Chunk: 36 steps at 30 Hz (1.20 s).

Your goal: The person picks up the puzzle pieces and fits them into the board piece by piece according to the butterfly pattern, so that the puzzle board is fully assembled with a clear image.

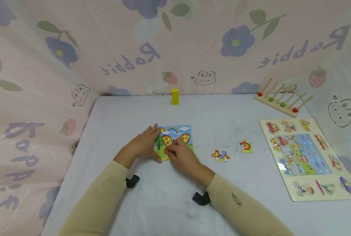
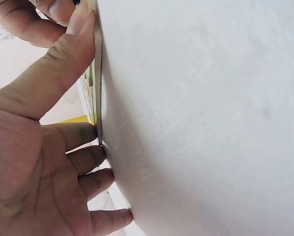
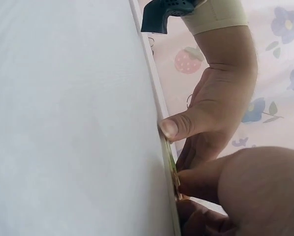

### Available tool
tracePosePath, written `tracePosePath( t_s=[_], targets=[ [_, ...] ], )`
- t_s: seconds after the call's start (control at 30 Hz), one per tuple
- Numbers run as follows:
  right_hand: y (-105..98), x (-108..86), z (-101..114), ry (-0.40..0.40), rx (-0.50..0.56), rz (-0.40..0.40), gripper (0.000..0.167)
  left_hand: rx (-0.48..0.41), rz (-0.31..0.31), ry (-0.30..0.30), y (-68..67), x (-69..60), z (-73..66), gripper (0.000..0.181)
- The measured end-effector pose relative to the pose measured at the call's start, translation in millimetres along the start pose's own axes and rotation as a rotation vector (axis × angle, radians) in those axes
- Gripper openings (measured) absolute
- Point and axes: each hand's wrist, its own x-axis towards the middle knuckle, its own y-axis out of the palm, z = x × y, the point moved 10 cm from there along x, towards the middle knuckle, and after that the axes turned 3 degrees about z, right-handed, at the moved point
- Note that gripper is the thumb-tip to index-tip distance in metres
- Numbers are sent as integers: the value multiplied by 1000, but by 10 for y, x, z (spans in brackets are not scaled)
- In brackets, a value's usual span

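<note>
A square puzzle board [image 1: 181,129] with a butterfly, a rainbow and a tree lies flat on the white table. My left hand [image 1: 145,143] rests along its left side, fingers spread, the thumb touching the near left corner. In the left wrist view the straight fingers [image 2: 95,183] reach the tabletop. Over the board's lower middle, my right hand [image 1: 185,158] pinches a small orange-brown puzzle piece [image 1: 166,151], mostly hidden by the fingers. To the right lie two loose puzzle pieces: a dog-like one [image 1: 220,156] and one with a red-orange curl [image 1: 246,146].
A large vehicle puzzle board [image 1: 293,192] lies at the table's right side. Behind it stands a wooden peg rack [image 1: 277,104] with red and green beads. A yellow block [image 1: 175,97] stands upright at the back edge, before the patterned curtain [image 1: 187,49].
</note>
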Motion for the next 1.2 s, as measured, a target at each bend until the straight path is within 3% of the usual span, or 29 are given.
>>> tracePosePath(
  t_s=[0.23,0.8,1.2],
  targets=[
    [4,-42,108,-121,-96,-2,24,-9,8,-3,5,-2,-3,143],
    [57,-70,219,-259,-265,48,27,-9,11,7,4,-3,-5,140],
    [55,-112,244,-256,-280,137,34,3,17,3,25,11,8,141]
  ],
)
